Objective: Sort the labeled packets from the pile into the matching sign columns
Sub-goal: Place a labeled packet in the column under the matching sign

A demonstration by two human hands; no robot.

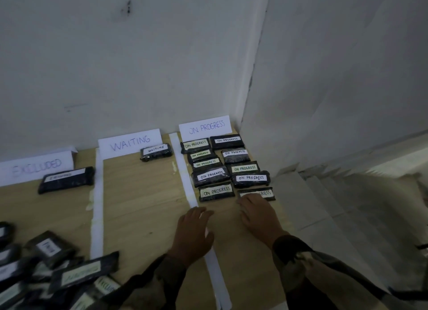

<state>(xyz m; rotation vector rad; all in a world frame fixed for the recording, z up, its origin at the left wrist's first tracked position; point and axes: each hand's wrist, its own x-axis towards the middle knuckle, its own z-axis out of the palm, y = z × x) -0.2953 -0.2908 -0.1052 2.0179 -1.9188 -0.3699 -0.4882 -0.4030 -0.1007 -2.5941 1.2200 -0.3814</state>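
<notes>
A pile of black labeled packets (58, 268) lies at the bottom left of the wooden board (143, 193). Three paper signs stand along the wall: EXCLUDED (37, 168), WAITING (129, 143) and ON PROGRESS (206, 127). One packet (67, 178) lies under EXCLUDED and one (156, 151) under WAITING. Several ON PROGRESS packets fill the right column in two rows. My right hand (257, 214) lies flat with its fingertips touching the nearest packet (264, 192) of the right row. My left hand (194, 231) hovers open over the white divider strip, holding nothing.
White tape strips (97, 207) (185, 177) divide the board into columns. White walls meet in a corner behind the ON PROGRESS sign. Past the board's right edge lies a pale tiled floor (324, 205).
</notes>
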